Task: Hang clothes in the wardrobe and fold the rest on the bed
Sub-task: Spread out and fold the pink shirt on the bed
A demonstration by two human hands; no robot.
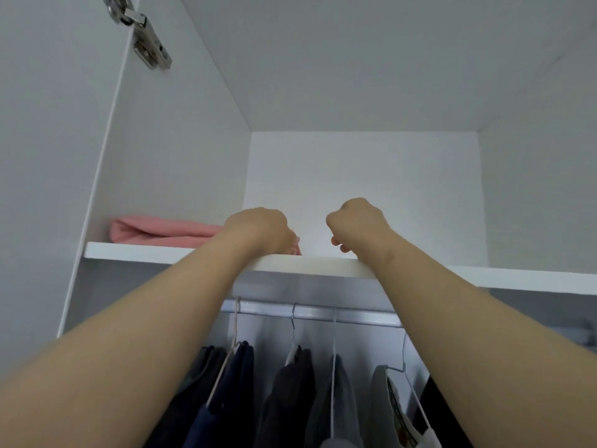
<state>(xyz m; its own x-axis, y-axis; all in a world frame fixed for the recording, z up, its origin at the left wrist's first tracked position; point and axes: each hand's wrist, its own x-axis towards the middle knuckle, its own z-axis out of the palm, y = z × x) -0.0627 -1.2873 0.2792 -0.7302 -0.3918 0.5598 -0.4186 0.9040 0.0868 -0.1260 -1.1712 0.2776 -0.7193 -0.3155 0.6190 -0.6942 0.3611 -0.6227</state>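
The left hand (pixel 258 231) curls its fingers onto the pink folded cloth (pixel 155 232) at the front edge of the shelf (pixel 145 250), the right hand (pixel 355 224) fisted empty; soft and light, the cloth probably lifts best from underneath.

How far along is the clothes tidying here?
Done: several garments hang on the rail, and a folded pink cloth lies on the top shelf. In hand: the left hand touches that cloth's end; the right hand is curled beside it. Left: any remaining folding is out of view.
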